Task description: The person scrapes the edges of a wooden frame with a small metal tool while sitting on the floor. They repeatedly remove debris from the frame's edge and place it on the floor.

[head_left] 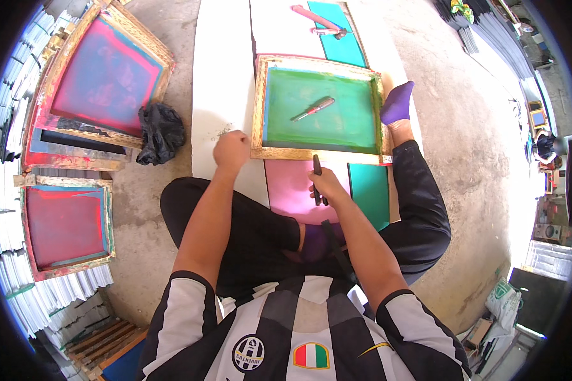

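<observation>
A wooden screen-printing frame [321, 155] with green-stained mesh lies flat in front of me. On its mesh rests a screwdriver [313, 109]. My right hand [327, 184] is closed around dark-handled pliers [316, 166], whose tip points at the frame's near edge. My left hand [232, 151] is a closed fist just left of the frame; whatever it may hold is hidden. Small dark bits [225, 129] lie on the white surface beside that fist. Beyond the frame, a hammer [327, 30] lies on the board.
My purple-socked foot [398, 103] is against the frame's right side. Pink [292, 184] and teal [370, 190] panels show under the near edge. To the left stand pink-stained frames [108, 70], a smaller red frame [67, 222] and a black plastic bag [161, 134].
</observation>
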{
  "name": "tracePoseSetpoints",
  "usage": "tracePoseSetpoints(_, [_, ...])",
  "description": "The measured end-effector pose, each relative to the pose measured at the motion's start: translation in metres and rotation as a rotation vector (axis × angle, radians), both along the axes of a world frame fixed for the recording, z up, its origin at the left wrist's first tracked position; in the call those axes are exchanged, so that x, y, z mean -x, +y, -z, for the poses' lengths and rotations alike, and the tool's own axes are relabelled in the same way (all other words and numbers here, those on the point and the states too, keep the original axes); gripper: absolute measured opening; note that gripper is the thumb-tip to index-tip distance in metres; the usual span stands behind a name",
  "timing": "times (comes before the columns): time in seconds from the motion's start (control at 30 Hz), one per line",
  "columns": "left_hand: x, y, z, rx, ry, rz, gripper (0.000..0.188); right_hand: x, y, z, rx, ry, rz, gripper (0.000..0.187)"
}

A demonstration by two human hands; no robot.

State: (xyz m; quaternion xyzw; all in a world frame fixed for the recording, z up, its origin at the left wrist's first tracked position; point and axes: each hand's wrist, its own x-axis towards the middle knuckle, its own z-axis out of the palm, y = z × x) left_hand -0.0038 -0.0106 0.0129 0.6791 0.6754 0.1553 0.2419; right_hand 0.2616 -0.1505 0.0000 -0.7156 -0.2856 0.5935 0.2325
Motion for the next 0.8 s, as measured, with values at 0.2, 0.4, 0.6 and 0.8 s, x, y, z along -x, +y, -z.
tracePoseSetpoints(0.2, [0.019, 0.017, 0.002, 0.256, -0.022, -0.336, 0.025, -0.019, 0.009, 0.005, 0.061, -0.116, 0.068, 0.034])
tracePoseSetpoints(0.4, [0.016, 0.015, -0.004, 0.295, 0.091, -0.340, 0.030, -0.024, 0.017, 0.011, 0.119, -0.132, -0.007, 0.030])
tracePoseSetpoints(0.6, [0.018, 0.016, 0.008, 0.296, 0.148, -0.291, 0.034, -0.023, 0.022, 0.007, 0.169, -0.217, -0.032, 0.030])
tracePoseSetpoints(0.8, [0.016, 0.016, 0.009, 0.314, 0.218, -0.269, 0.035, -0.014, 0.029, -0.018, 0.195, -0.280, -0.076, 0.026])
